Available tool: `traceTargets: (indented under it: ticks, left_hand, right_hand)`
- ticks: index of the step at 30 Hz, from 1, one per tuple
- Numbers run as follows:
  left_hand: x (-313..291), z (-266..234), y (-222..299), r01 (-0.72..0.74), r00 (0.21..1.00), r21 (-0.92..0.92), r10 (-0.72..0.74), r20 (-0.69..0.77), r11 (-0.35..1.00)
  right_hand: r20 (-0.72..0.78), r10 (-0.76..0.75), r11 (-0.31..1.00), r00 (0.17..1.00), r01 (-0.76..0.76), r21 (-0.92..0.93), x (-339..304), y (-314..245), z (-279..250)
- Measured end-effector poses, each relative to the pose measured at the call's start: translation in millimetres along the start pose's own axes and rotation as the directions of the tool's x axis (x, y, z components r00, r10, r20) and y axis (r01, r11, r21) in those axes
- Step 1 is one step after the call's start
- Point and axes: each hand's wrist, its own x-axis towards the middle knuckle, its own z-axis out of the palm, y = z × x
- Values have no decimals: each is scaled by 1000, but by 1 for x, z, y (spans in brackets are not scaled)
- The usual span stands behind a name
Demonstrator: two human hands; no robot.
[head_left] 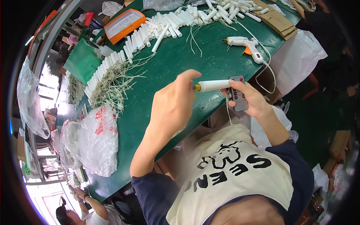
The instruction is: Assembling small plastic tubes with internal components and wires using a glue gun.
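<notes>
A slim white plastic tube (215,85) lies nearly level between my hands, above the green table's near edge. My right hand (253,101) pinches its right end and also holds a small grey remote control (240,98) with dark buttons against the fingers. Thin pale wires (227,107) hang below that hand. At the tube's left end, a small yellow and dark piece (196,87) shows beside my left hand (174,99). The left fingers are curled around it, seen from the back of the hand, so most of what they grip is hidden.
A white glue gun (242,45) with orange trigger and looping cord lies at the table's right. Rows of white tubes (165,26) with loose wires line the far side, near an orange box (125,24). Plastic bags (99,140) sit left; another person (93,208) works lower left.
</notes>
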Motion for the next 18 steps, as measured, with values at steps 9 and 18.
traceTargets:
  ticks: [9,18]
  left_hand:
    - [5,0,0,-25,998,230,12,59,973]
    - [14,5,-5,132,986,-88,-140,-86,987]
  right_hand:
    - [-136,35,998,990,-27,59,3,12,3]
    - [-94,60,992,994,-49,113,5,15,-5]
